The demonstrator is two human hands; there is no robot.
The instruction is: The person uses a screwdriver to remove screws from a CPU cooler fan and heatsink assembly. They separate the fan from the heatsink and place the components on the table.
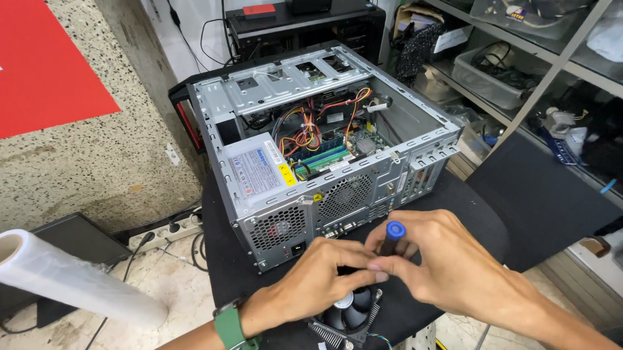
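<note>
My left hand [321, 277] and right hand [437, 261] hide most of the blue-capped tool [393, 236] and part of the cooler fan [347, 315]; its tip I cannot see.

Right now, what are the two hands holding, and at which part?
Both hands hold a screwdriver with a blue-capped handle: the right hand wraps the dark handle below the cap, and the left hand pinches it lower, above the CPU cooler fan.

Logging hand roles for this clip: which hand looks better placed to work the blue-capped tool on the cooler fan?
Probably the right hand: its fingers already wrap the blue-capped tool upright above the CPU cooler fan. The left hand only pinches the shaft, better suited to steadying.
</note>
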